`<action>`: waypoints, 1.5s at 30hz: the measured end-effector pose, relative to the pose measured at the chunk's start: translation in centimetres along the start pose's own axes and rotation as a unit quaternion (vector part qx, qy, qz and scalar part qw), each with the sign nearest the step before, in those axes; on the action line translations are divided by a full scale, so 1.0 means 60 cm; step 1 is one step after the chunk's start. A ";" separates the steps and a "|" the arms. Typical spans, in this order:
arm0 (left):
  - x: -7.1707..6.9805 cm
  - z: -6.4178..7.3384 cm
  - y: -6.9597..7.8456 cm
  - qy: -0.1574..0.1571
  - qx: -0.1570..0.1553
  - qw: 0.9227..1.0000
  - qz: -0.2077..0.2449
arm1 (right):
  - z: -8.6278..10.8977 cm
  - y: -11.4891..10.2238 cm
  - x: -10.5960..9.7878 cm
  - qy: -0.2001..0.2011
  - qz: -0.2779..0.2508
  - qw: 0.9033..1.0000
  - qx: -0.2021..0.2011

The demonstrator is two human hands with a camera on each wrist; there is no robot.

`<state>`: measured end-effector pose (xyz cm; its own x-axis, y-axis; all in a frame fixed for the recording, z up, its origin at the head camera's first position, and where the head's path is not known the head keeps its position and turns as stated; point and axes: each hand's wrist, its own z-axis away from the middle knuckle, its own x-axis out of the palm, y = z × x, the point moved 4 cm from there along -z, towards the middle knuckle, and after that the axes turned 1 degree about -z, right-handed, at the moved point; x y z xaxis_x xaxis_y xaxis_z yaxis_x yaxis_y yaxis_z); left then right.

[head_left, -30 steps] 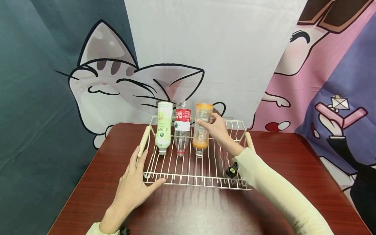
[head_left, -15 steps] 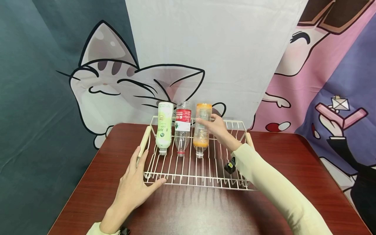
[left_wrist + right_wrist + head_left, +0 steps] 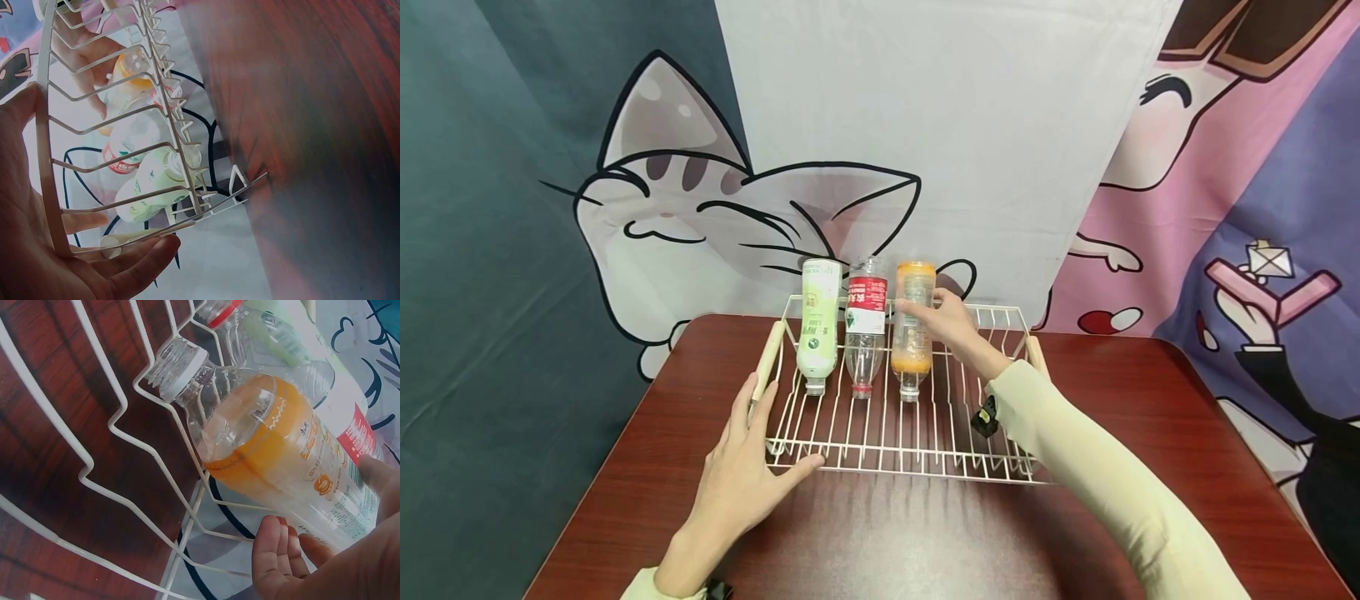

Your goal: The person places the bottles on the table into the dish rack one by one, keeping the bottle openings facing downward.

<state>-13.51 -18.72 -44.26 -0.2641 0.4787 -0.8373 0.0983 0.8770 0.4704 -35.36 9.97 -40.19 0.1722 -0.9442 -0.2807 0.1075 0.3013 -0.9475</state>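
Observation:
Three bottles stand upside down on a white wire rack (image 3: 917,477). In the head view my right hand (image 3: 951,321) holds the rightmost, a clear plastic bottle with an orange label (image 3: 912,362), thumb in front and fingers at its far side. Its capless neck points down among the wires in the right wrist view. Beside it are a clear bottle with a red label (image 3: 867,304) and a green-and-white bottle (image 3: 818,325). My left hand (image 3: 733,467) rests at the rack's front left corner, fingers straight along the side, thumb spread along the front rim.
The rack has pale handles at both ends, the left handle (image 3: 768,358) and the right handle (image 3: 1037,358). It stands on a dark red wooden table (image 3: 880,542). Close behind hangs a cloth backdrop (image 3: 962,125) with cartoon drawings.
The orange-labelled bottle and my right hand on it have shifted slightly left toward the red-labelled bottle. My left hand and the other two bottles stay in place.

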 end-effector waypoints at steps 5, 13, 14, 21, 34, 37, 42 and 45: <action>0.000 -0.001 0.000 -0.001 0.000 1.000 -0.001 | 0.001 -0.002 -0.002 -0.002 0.016 1.000 0.000; -0.001 0.000 0.002 -0.001 0.003 1.000 -0.002 | 0.002 -0.004 -0.003 -0.009 0.021 1.000 -0.003; -0.001 0.000 0.002 -0.001 0.003 1.000 -0.003 | 0.002 -0.004 -0.003 -0.009 0.023 1.000 -0.003; -0.002 -0.001 0.003 -0.005 0.000 1.000 -0.003 | 0.001 -0.006 -0.005 -0.019 0.038 0.999 -0.006; -0.003 -0.001 0.004 -0.009 -0.005 1.000 -0.006 | 0.002 -0.011 -0.004 -0.023 0.045 0.999 -0.004; -0.003 -0.001 0.003 -0.009 -0.005 1.000 -0.006 | 0.002 -0.011 -0.005 -0.019 0.054 0.998 -0.006; -0.003 -0.001 0.003 -0.009 -0.003 1.000 -0.007 | 0.003 -0.013 -0.005 -0.015 0.065 0.998 -0.007; -0.003 0.000 0.003 -0.007 -0.002 1.000 -0.007 | 0.004 -0.014 -0.005 -0.015 0.066 0.998 -0.006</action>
<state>-13.46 -18.66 -44.01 -0.2526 0.4664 -0.8477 0.0899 0.8837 0.4594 -35.27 10.01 -39.29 0.2133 -0.8920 -0.3985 0.0693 0.4207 -0.9046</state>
